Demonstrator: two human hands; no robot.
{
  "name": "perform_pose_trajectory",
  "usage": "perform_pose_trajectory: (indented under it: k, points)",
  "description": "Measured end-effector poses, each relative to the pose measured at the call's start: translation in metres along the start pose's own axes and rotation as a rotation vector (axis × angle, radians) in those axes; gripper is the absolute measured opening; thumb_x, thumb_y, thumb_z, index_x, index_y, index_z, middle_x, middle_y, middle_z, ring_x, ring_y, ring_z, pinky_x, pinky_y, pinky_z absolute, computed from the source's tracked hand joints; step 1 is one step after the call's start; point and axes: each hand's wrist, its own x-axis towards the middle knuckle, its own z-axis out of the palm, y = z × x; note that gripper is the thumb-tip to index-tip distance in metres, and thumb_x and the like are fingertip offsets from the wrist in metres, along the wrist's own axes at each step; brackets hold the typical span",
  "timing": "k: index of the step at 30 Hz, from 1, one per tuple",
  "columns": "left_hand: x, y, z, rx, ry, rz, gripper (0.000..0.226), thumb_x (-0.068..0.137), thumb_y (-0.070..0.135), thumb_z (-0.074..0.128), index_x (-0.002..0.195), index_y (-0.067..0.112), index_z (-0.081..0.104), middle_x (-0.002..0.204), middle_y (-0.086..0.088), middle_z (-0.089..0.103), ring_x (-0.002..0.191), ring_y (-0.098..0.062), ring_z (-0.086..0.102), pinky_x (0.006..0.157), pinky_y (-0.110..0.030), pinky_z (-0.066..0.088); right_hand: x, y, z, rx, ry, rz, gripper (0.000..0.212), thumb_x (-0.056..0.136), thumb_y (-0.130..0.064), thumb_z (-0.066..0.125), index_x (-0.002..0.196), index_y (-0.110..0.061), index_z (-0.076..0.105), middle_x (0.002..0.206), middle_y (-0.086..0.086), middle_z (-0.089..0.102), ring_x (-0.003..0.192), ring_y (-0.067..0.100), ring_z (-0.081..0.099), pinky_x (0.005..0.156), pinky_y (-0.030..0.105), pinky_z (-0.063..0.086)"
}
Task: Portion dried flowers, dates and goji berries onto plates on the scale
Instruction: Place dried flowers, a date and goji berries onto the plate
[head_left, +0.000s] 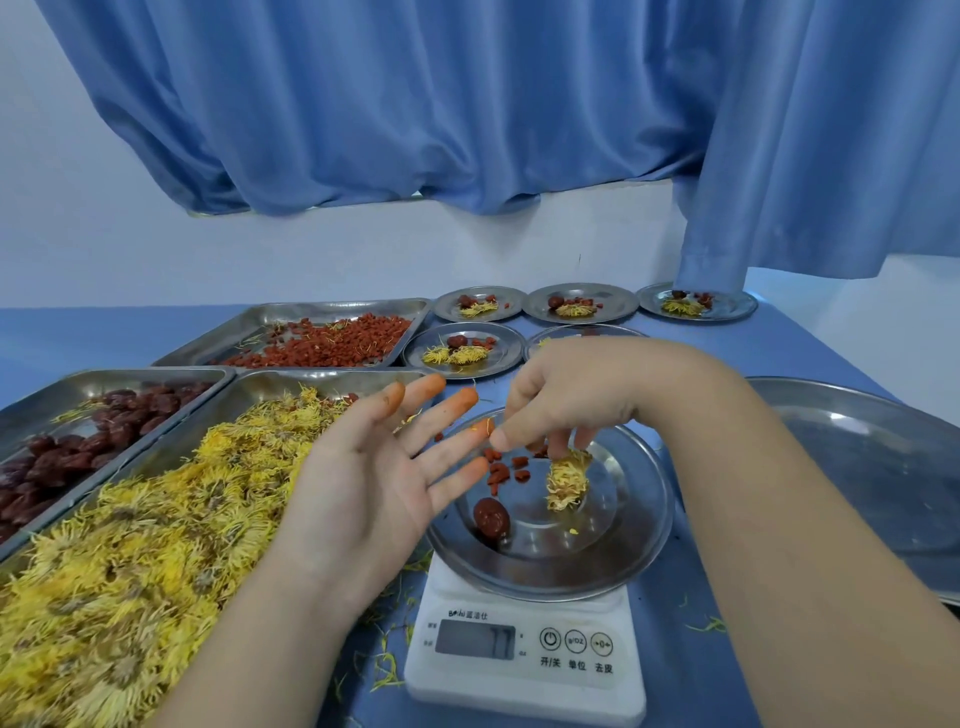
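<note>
A round steel plate (613, 561) rests on the white scale (524, 660), whose display reads 11. On it lie one dark date (491, 518), a few goji berries (506, 470) and a dried yellow flower (569, 480). My right hand (571, 395) hovers over the plate, fingertips pointing down and touching the flower's top; whether it grips it I cannot tell. My left hand (374, 478) is spread flat, palm up, beside the plate's left rim, fingertips stained orange, holding nothing.
Three steel trays at left hold dried flowers (135, 545), dates (62, 447) and goji berries (332, 340). Several filled plates (457, 351) stand behind the scale. A large bare steel plate (862, 467) lies at right. Loose petals litter the blue table. A blue curtain hangs behind.
</note>
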Motion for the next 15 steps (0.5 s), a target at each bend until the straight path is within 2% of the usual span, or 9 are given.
perform_pose_trajectory:
  k: [3, 6, 11, 15]
  points:
    - [-0.0024, 0.0011, -0.0007, -0.038, 0.003, 0.033, 0.048, 0.087, 0.036, 0.051, 0.128, 0.011, 0.057, 0.123, -0.016, 0.067, 0.111, -0.039, 0.065, 0.097, -0.056, 0.049, 0.0015, 0.0001, 0.0014, 0.003, 0.026, -0.037, 0.029, 0.077, -0.049, 0.073, 0.089, -0.022, 0.073, 0.080, -0.009, 0.072, 0.069, 0.004, 0.069, 0.060, 0.021, 0.050]
    - [-0.0038, 0.0005, -0.0007, -0.063, -0.023, 0.057, 0.052, 0.083, 0.038, 0.053, 0.128, 0.011, 0.057, 0.123, -0.016, 0.067, 0.112, -0.039, 0.064, 0.093, -0.054, 0.051, 0.0027, 0.0007, 0.0024, 0.025, 0.032, -0.063, 0.025, 0.076, -0.047, 0.073, 0.088, -0.025, 0.074, 0.077, -0.012, 0.071, 0.070, 0.003, 0.069, 0.062, 0.022, 0.051]
    - [-0.0043, -0.0011, -0.0014, -0.072, -0.033, 0.082, 0.055, 0.084, 0.042, 0.052, 0.129, 0.010, 0.057, 0.124, -0.016, 0.066, 0.114, -0.038, 0.063, 0.099, -0.053, 0.048, 0.0061, 0.0001, 0.0059, 0.042, 0.033, -0.097, 0.022, 0.080, -0.042, 0.071, 0.086, -0.021, 0.075, 0.076, -0.009, 0.072, 0.069, 0.005, 0.068, 0.070, 0.030, 0.057]
    - [-0.0051, -0.0011, -0.0042, -0.068, -0.038, 0.090, 0.054, 0.085, 0.043, 0.051, 0.129, 0.011, 0.058, 0.125, -0.016, 0.066, 0.115, -0.037, 0.063, 0.102, -0.054, 0.043, 0.0073, 0.0007, 0.0066, 0.056, 0.068, -0.108, 0.016, 0.084, -0.035, 0.068, 0.083, -0.020, 0.074, 0.073, -0.006, 0.072, 0.067, 0.007, 0.067, 0.069, 0.031, 0.057]
